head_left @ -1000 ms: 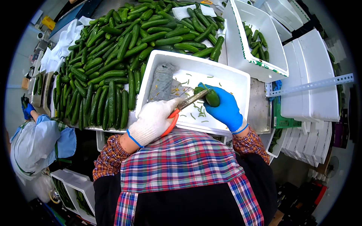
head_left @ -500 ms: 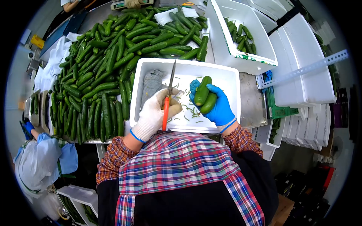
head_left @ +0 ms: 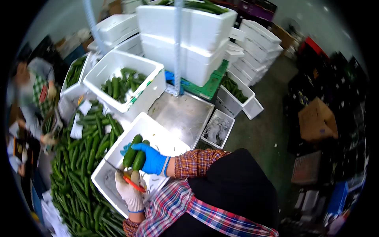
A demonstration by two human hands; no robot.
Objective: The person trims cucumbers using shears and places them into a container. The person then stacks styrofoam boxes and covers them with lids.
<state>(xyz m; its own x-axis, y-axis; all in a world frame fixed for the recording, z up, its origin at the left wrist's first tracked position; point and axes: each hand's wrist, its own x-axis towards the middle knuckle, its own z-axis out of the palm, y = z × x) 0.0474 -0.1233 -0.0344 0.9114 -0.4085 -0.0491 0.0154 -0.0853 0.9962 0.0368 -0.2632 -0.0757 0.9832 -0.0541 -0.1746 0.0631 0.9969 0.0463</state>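
Observation:
My right hand [head_left: 154, 158], in a blue glove, is closed around two green cucumbers [head_left: 131, 152] held side by side. My left hand [head_left: 128, 193], in a white knit glove, grips scissors [head_left: 133, 183] with orange handles. Their dark blade points up and left, close by the lower ends of the cucumbers. Both hands are over a white foam box [head_left: 152, 128], where small green trimmings lie on the bottom. Left of the box spreads a large heap of cucumbers [head_left: 77, 179].
Beyond the box stands a deeper foam box [head_left: 152, 85] with cucumbers inside. A bare metal plate [head_left: 179, 116] and an upright perforated post [head_left: 177, 59] are beside it. Stacked white boxes [head_left: 185, 29] rise behind. Another person [head_left: 37, 89] is across the table at left.
My view has swung to the right, bringing the stacked boxes and floor into sight. My hands have come closer together, with the scissors now beside the cucumbers and their blade tilted left.

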